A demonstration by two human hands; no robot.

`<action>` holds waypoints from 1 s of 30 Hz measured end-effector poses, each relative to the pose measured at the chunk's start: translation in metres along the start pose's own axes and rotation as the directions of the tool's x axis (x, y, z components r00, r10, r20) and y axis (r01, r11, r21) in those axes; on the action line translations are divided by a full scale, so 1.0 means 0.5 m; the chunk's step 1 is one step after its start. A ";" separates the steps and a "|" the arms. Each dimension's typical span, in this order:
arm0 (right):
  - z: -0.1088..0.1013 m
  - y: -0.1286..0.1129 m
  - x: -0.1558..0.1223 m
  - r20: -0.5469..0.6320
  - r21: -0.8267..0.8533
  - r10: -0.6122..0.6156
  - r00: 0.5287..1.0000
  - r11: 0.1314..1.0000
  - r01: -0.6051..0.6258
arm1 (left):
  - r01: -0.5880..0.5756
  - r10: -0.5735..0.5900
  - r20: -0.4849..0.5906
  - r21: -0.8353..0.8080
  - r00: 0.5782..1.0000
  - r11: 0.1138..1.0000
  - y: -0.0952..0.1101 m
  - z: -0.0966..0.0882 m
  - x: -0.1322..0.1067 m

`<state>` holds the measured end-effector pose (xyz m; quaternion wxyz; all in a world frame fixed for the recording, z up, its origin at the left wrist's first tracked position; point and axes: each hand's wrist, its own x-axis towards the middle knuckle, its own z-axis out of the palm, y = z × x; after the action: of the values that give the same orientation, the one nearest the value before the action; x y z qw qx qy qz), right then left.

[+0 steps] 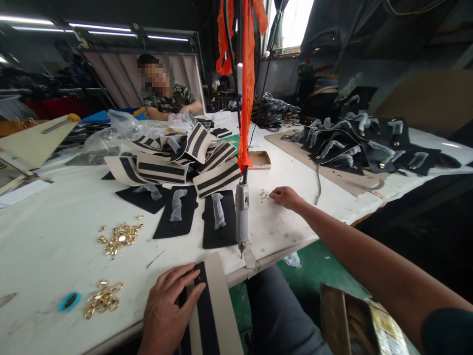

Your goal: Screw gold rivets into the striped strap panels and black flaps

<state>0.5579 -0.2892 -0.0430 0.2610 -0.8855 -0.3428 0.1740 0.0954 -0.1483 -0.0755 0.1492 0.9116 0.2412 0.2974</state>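
Shiny-studded flat black flaps [369,154] heaped upper right may be done; beige, black-striped panels [162,168] piled mid-frame may be left. One striped panel [208,305], bottom centre, is pressed by the left hand [170,301], fingers flat. Beside tiny gold bits [264,196], the right hand [287,198] is curled; its grip can't be told.

striped panel [222,305] cut off below, anything in the right hand [286,197] too small to tell

Blown-out window [296,22], glowing tube lights [101,28], dim surroundings, stretched edges

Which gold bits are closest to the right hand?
The tiny gold pieces, beside the right hand; the upper pile and lower pile, both larger gold fittings, lie far left.
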 end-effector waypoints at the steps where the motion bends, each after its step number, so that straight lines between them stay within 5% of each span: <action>1: 0.003 -0.004 0.010 0.005 -0.015 0.005 1.000 1.000 -0.005 | 0.001 -0.001 -0.001 0.002 1.000 1.000 0.001 -0.001 0.001; 9: 0.020 -0.017 0.040 -0.040 -0.171 0.037 0.998 0.984 -0.044 | -0.016 0.016 0.001 0.017 1.000 1.000 0.002 -0.005 0.001; 15: 0.028 -0.019 0.004 -0.145 -0.284 -0.088 0.985 0.958 0.044 | -0.027 0.027 -0.011 -0.018 1.000 0.999 0.003 -0.002 0.001; 20: 0.022 -0.011 -0.014 -0.092 -0.339 -0.175 0.980 0.931 0.135 | 0.026 -0.025 0.004 -0.030 1.000 0.999 0.025 -0.010 0.000; 30: -0.004 -0.007 0.027 0.044 -0.395 -0.049 0.998 0.917 0.062 | 0.194 -0.188 0.074 -0.084 0.979 0.977 0.076 -0.030 -0.004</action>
<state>0.5666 -0.2783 -0.0411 0.0756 -0.9069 -0.4002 0.1082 0.0978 -0.1792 -0.0490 0.2263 0.8857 0.3090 0.2624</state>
